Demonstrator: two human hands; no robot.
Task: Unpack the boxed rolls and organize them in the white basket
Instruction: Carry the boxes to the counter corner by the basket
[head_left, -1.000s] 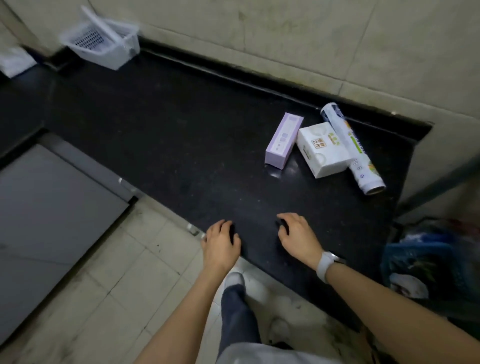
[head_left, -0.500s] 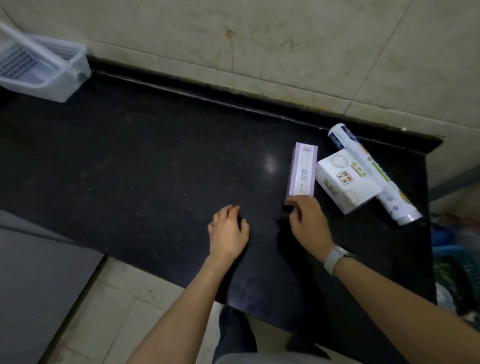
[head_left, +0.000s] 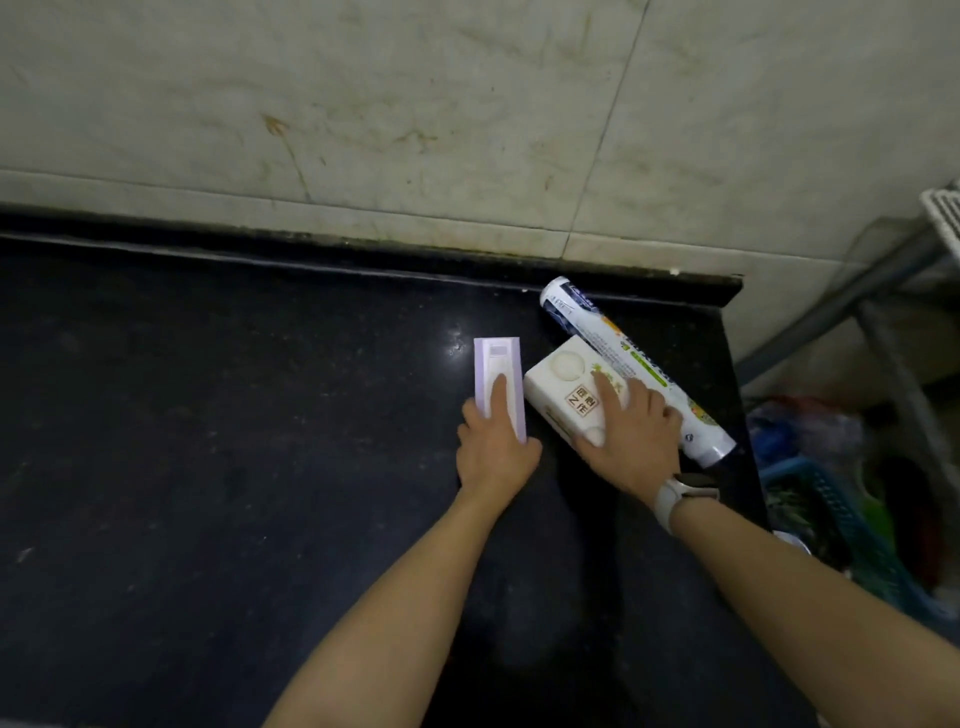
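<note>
A: What takes up most of the view?

B: A black polished stone countertop (head_left: 234, 441), running up to a pale, stained tiled wall (head_left: 415, 104). All the task's things lie together near the counter's far right corner.

A: And the things themselves, biggest first?

B: A long white cylindrical roll in a printed wrapper (head_left: 631, 364) lies slanted, its upper end near the wall. Against its near side sits a white squarish cardboard box with a brown label (head_left: 558, 387), touching it. Just beside that box, on its left, lies a narrow lilac cardboard box (head_left: 498, 366), flat and pointing toward the wall.

A: Where are the hands?

B: The left hand (head_left: 496, 449) covers the near end of the lilac box, forefinger stretched along its top, thumb and other fingers at its sides. It grasps the box, which lies flat on the counter. The right hand (head_left: 631, 439), a pale wristwatch (head_left: 680, 496) on its wrist, lies spread over the white box's near right part, forefinger pointing along the top. Whether it grips or only rests there, I cannot tell.

A: Anything off the counter?

B: A blue plastic crate (head_left: 841, 525) on the floor to the right.
</note>
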